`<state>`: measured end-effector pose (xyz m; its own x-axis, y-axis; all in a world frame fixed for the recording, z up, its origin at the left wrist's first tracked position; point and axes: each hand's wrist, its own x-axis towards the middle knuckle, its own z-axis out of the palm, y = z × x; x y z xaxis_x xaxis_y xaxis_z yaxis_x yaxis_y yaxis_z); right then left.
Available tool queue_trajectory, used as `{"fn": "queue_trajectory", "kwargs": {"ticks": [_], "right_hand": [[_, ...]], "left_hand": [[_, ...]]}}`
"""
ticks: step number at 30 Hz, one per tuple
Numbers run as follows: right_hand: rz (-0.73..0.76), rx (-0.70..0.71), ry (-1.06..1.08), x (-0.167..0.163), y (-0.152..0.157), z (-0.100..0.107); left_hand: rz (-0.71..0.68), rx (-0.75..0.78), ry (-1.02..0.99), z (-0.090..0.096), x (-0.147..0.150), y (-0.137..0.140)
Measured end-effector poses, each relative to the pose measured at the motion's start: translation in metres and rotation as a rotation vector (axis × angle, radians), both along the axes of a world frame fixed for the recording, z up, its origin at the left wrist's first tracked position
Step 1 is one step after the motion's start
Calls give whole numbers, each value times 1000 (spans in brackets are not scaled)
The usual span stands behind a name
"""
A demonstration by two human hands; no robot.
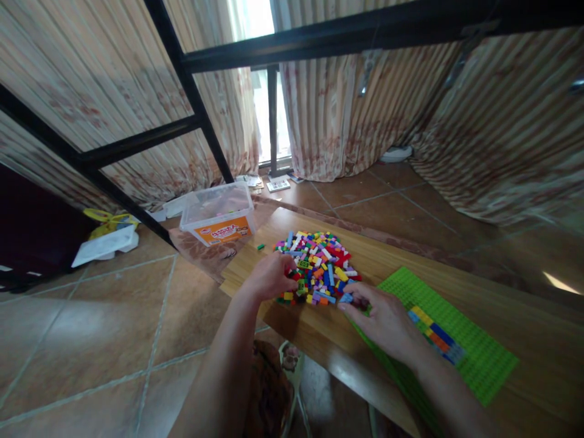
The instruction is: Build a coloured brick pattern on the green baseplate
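Note:
A heap of small coloured building bricks lies on a wooden table. At the heap's left edge is my left hand, thumb and curled fingers apart, touching the bricks. My right hand is at the near right edge of the heap. Its thumb and fingers close around a light blue brick. Beneath and beyond my right forearm is a green studded baseplate. A block of joined blue, yellow, orange and grey bricks sits on it, partly beside my wrist.
The wooden tabletop runs off to the right. One green brick lies apart, left of the heap. On the floor behind stands a clear plastic box with an orange label. Black metal bars cross in front of striped curtains.

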<state>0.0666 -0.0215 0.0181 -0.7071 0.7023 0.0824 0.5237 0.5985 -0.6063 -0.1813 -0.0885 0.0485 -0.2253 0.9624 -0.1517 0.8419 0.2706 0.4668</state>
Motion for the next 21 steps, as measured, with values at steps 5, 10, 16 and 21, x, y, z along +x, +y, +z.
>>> {"fn": "queue_trajectory", "kwargs": {"ticks": [5,10,16,21], "right_hand": [[-92,-13,109,-2,0,-1],[-175,8,154,-14,-3,-9],[-260,-21,251,-19,-1,-12],[-148,-22,355,-12,2,-3]], "left_hand": [[49,126,-155,0,2,4],[167,263,-481,-10,20,20],[107,309,-787,-24,56,37],[36,254,-816,-18,70,39]]}}
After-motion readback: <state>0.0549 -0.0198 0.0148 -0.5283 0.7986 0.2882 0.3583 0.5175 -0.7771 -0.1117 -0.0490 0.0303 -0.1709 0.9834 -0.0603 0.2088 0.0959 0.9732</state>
